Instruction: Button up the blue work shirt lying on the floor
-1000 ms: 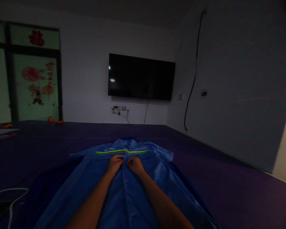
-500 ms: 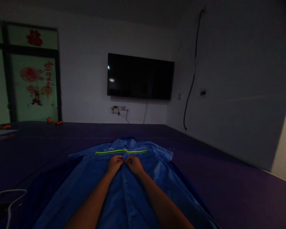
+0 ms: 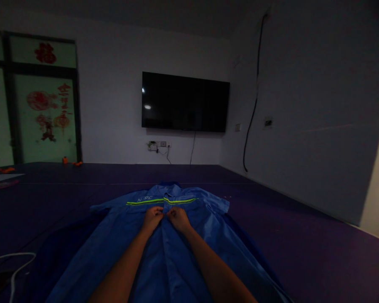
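A blue short-sleeved work shirt (image 3: 205,219) lies spread front side up, its collar pointing away from me. Yellow-green stripes cross its chest, with pale letters above the left one. Just below the stripes, my left hand (image 3: 153,219) pinches the edge of the front placket. My right hand (image 3: 178,219) pinches the same placket from the other side, its fingertips almost meeting the left ones. Any button between the fingers is too small and dark to make out. Darker blue cloth (image 3: 63,240) shows from under the shirt on both sides.
The shirt lies on a wide purple surface (image 3: 303,240). A white cable (image 3: 22,254) curls at the lower left. Small orange objects (image 3: 77,163) sit near the glass door (image 3: 44,113). A television (image 3: 185,102) hangs on the far wall; a black cable (image 3: 254,113) runs down the right wall.
Both hands stay at the same spot on the placket, with only slight finger movement. The shirt lies as before; the camera view has tilted very slightly.
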Tool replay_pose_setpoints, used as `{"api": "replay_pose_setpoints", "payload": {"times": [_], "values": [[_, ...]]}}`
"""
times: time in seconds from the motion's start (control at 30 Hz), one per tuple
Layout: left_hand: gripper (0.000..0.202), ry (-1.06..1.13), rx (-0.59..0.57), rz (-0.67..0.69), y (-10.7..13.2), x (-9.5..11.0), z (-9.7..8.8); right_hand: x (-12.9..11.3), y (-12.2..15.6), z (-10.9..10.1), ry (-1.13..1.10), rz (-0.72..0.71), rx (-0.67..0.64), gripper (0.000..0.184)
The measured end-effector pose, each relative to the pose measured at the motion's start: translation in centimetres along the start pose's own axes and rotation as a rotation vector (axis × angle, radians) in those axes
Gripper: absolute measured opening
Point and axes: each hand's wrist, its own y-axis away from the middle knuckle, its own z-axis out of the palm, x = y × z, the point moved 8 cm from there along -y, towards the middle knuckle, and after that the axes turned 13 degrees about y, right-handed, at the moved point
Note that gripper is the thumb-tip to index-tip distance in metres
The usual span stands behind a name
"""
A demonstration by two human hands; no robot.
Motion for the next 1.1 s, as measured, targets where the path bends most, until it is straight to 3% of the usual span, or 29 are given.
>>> {"api": "replay_pose_setpoints", "payload": {"times": [0.47, 1.1], "values": [[0.034, -0.007, -0.021, 0.011, -0.37, -0.51, -0.1, 0.86, -0.5, 0.73, -0.006, 0.027, -0.005, 0.016], [0.036, -0.054, -0.035, 0.041, -0.19, 0.21, 0.26, 0.28, -0.08, 0.2, 0.001, 0.064, -0.048, 0.015]]}}
